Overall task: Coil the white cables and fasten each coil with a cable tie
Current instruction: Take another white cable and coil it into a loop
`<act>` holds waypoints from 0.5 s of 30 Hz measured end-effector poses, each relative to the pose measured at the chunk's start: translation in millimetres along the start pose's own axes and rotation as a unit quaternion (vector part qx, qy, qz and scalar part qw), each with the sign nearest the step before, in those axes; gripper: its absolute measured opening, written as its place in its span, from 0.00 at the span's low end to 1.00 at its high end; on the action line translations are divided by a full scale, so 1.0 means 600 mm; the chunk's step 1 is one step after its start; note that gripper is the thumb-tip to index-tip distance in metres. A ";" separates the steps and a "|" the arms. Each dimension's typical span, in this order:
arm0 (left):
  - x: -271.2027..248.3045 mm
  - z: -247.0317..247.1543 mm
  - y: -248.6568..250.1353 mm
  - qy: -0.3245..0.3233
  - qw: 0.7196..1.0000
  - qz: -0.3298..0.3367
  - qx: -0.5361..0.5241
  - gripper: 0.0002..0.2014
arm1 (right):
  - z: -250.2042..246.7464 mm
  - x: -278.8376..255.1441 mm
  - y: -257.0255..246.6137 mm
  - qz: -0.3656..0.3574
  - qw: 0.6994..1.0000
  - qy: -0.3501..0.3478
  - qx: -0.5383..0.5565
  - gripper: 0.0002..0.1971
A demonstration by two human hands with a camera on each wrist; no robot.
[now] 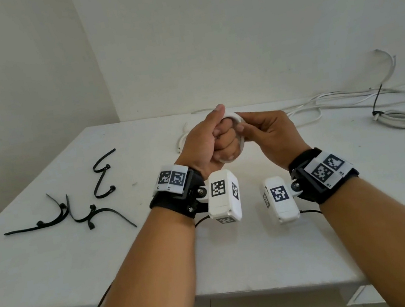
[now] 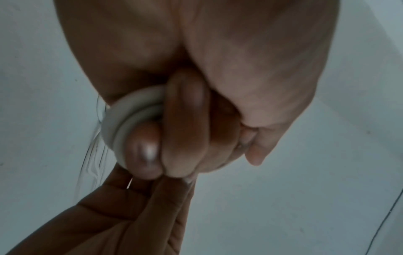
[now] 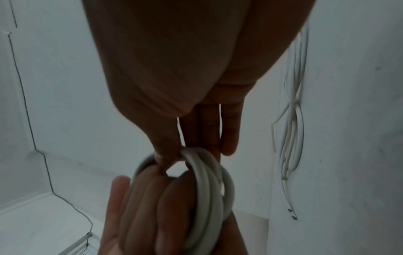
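Observation:
A small coil of white cable (image 1: 242, 144) is held above the table's middle. My left hand (image 1: 210, 141) grips it in a fist, thumb up, with the loops wrapped round the curled fingers (image 2: 185, 129). My right hand (image 1: 267, 132) pinches the coil's top right with thumb and fingertips (image 3: 170, 155). The right wrist view shows about three turns of coil (image 3: 209, 181) round my left hand (image 3: 141, 207). Several black cable ties (image 1: 72, 211) lie loose on the table's left side, away from both hands.
Loose white cables (image 1: 321, 105) trail across the table's back right. A tied white bundle (image 1: 402, 117) with a black tie lies at the far right. Another cable piece (image 1: 183, 140) rests behind my left hand. The white table (image 1: 55, 269) stands against white walls.

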State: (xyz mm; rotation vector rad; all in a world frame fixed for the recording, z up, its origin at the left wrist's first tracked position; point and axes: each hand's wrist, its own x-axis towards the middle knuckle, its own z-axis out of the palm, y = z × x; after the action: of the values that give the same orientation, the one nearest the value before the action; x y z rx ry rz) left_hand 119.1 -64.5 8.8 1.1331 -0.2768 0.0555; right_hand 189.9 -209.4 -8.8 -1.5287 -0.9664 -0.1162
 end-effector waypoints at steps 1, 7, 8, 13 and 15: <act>0.003 0.003 0.000 0.012 1.000 0.001 0.003 0.29 | 0.000 0.001 0.000 -0.002 1.000 0.015 -0.021 0.12; 0.012 0.000 0.008 0.043 0.996 0.004 0.082 0.29 | 0.005 0.000 -0.012 -0.023 0.994 0.057 -0.091 0.12; 0.012 -0.006 0.010 0.063 0.991 0.002 0.115 0.28 | 0.004 0.001 -0.014 -0.029 0.993 0.063 -0.100 0.12; 0.007 -0.023 0.013 0.150 0.974 -0.004 0.170 0.24 | 0.003 0.007 -0.009 -0.049 0.986 0.056 -0.152 0.12; 0.008 -0.017 0.013 0.170 0.979 -0.018 0.109 0.20 | 0.003 0.009 -0.007 -0.047 0.984 0.047 -0.164 0.12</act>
State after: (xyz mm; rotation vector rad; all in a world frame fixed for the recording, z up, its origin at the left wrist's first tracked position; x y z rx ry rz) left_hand 124.0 -52.6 12.6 1.3227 0.0561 0.2497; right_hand 189.9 -205.6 -2.9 -1.7604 -0.9774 -0.4287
